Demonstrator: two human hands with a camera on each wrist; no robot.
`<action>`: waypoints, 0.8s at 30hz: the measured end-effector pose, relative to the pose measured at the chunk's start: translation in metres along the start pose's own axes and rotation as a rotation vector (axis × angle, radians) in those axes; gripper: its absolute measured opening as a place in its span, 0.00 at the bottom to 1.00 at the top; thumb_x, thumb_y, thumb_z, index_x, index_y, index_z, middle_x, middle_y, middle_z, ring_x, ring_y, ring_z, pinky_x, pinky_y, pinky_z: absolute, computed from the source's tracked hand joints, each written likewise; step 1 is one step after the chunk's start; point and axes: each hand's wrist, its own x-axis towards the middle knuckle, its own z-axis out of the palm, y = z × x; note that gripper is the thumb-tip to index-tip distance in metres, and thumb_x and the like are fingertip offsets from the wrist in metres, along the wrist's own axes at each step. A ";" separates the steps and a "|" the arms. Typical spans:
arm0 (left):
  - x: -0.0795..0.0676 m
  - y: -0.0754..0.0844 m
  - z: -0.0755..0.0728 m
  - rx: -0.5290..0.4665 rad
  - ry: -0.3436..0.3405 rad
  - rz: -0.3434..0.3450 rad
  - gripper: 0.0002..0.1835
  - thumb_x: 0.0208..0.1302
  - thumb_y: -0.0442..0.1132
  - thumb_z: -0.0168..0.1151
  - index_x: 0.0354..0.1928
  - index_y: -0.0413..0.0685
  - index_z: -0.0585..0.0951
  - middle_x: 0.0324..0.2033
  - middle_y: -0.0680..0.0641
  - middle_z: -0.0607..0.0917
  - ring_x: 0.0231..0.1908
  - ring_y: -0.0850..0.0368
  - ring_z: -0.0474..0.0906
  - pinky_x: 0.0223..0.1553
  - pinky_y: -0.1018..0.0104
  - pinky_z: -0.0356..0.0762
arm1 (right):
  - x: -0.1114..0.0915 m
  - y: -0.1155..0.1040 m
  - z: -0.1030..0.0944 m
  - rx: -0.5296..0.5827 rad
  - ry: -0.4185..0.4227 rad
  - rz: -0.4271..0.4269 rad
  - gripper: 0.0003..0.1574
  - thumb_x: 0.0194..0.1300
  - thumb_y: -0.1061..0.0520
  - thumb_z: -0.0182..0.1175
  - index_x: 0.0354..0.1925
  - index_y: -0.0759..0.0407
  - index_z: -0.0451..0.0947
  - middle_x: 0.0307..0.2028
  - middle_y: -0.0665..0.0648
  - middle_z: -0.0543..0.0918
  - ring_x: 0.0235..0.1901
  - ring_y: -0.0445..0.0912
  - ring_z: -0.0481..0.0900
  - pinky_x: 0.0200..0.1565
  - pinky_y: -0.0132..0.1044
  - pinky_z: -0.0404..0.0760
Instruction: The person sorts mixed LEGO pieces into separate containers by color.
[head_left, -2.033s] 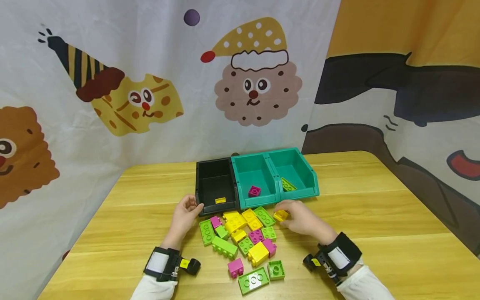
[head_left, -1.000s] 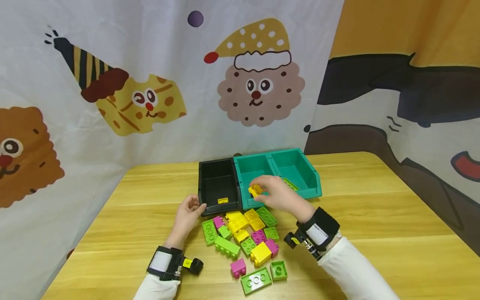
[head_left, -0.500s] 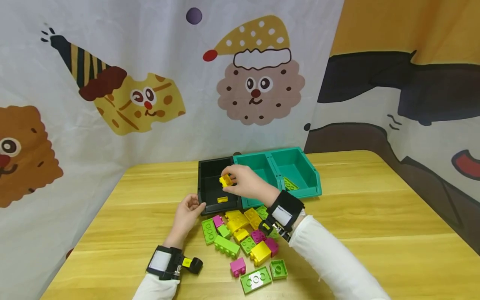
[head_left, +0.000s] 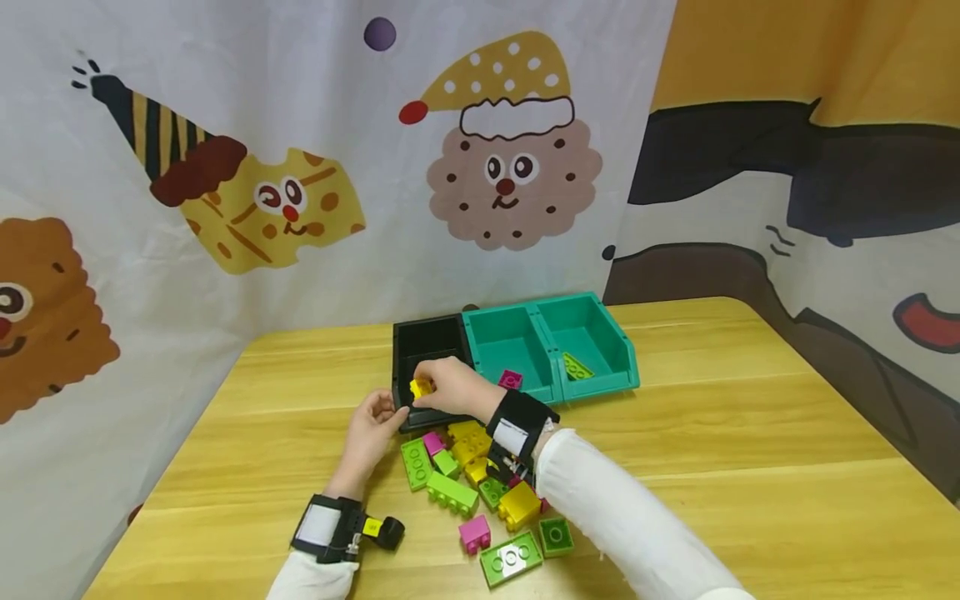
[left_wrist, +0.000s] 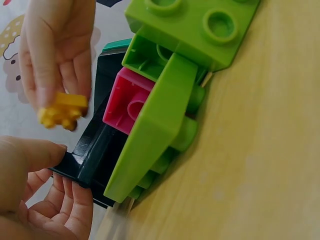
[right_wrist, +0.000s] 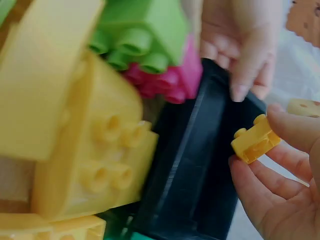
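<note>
My right hand pinches a small yellow toy brick between thumb and fingertips, over the front part of the black bin. The right wrist view shows the studs of this yellow brick pointing up and away. At the bin's front left corner, my left hand grips the edge, thumb on the rim and fingers curled outside it, as the left wrist view shows. The small yellow piece seen earlier in the bin is hidden behind my right hand.
Two joined teal bins stand right of the black one, holding a magenta brick and a green triangular piece. Several loose bricks lie in front, among them a long green brick and a pink one; my right forearm covers some.
My right hand has carried the yellow brick leftward from the table's right side, past the teal bins, and lowered it over the black bin. My left hand has stayed at the bin's corner.
</note>
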 end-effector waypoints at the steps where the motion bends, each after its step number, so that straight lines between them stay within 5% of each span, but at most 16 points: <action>1: 0.000 0.000 0.000 -0.004 0.000 -0.002 0.11 0.61 0.30 0.62 0.44 0.37 0.74 0.36 0.44 0.77 0.36 0.58 0.71 0.35 0.75 0.70 | 0.000 0.000 0.002 -0.021 -0.009 0.000 0.21 0.60 0.53 0.65 0.51 0.58 0.77 0.42 0.55 0.82 0.36 0.44 0.75 0.42 0.30 0.78; 19: 0.001 0.000 0.001 0.012 0.005 -0.024 0.11 0.61 0.31 0.62 0.44 0.37 0.73 0.36 0.46 0.75 0.37 0.58 0.69 0.36 0.73 0.69 | 0.006 0.010 0.015 -0.152 -0.070 0.071 0.23 0.62 0.54 0.63 0.55 0.58 0.75 0.48 0.56 0.82 0.44 0.47 0.78 0.50 0.36 0.78; 24: 0.002 0.000 0.000 0.004 0.007 -0.022 0.11 0.60 0.30 0.62 0.44 0.36 0.74 0.36 0.46 0.76 0.37 0.58 0.70 0.36 0.74 0.69 | 0.008 0.008 0.017 -0.157 -0.100 0.078 0.17 0.66 0.59 0.58 0.53 0.57 0.79 0.50 0.55 0.82 0.50 0.47 0.78 0.54 0.37 0.76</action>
